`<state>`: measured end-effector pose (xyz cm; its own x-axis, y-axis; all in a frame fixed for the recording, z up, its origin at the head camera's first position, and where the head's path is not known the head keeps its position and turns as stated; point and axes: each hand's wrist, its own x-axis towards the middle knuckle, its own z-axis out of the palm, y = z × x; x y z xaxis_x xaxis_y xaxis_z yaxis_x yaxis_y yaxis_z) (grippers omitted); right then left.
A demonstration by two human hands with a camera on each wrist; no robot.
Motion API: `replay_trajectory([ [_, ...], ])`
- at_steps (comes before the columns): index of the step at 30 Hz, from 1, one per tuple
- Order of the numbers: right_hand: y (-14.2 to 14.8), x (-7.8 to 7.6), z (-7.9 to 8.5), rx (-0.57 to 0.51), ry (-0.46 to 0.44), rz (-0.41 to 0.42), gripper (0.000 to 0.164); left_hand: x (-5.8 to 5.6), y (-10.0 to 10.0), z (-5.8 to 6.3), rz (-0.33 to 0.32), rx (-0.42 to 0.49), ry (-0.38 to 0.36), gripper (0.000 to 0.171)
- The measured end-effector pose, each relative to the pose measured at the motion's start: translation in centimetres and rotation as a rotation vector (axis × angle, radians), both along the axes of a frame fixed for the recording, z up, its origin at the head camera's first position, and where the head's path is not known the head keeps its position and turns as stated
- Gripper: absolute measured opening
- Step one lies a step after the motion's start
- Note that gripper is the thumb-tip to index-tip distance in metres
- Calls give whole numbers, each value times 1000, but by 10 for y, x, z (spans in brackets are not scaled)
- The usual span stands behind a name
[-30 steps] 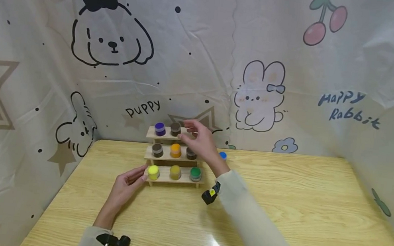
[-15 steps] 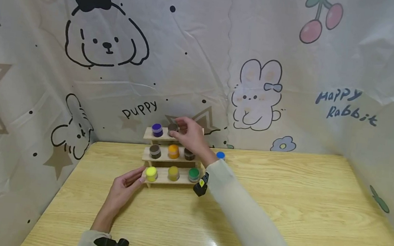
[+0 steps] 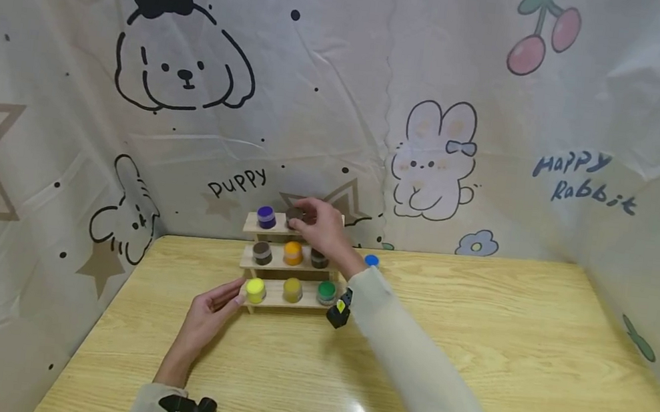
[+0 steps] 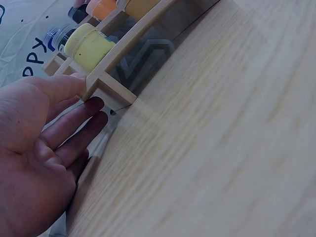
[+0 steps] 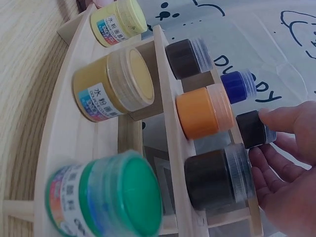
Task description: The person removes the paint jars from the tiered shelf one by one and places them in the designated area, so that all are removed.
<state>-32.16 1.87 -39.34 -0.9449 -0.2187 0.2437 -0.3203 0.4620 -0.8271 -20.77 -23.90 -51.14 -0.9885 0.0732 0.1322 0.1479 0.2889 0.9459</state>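
Note:
A three-tier wooden display rack (image 3: 273, 298) holds small paint jars. My right hand (image 3: 326, 231) reaches over it from the right and holds a dark paint jar (image 5: 251, 129) on the top shelf, between thumb and fingers. A purple jar (image 3: 266, 217) stands left of that one. At the lower left, my left hand (image 3: 206, 317) pinches the end of the bottom shelf, its thumb against the corner in the left wrist view. Just beside this thumb is a yellow jar (image 4: 89, 47). My right hand and forearm hide the right part of the top shelf from the head view.
The middle shelf bears an orange jar (image 3: 293, 253) between two dark ones. Ochre (image 3: 293, 290) and green (image 3: 327, 292) jars share the bottom shelf with the yellow one. A blue-lidded jar (image 3: 371, 261) shows right of the rack. Behind the wooden table (image 3: 471, 355) hangs a printed cloth.
My right hand has moved left along the top shelf, and its fingers have closed on the dark paint jar. My left hand stays at the shelf end.

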Motion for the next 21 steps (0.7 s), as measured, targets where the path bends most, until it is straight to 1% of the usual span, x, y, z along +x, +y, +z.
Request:
replay_trajectory([
  [6, 11, 9, 6, -51, 37, 3, 32, 1, -1, 1, -8, 18, -2, 46],
  [13, 32, 22, 12, -82, 94, 17, 32, 2, 0, 2, 0, 10, -12, 47],
  [18, 52, 28, 9, -122, 125, 44, 36, 2, 1, 4, -1, 13, -18, 47],
  [21, 64, 33, 6, -147, 136, 42, 35, 2, 1, 4, 1, 12, -19, 47],
])
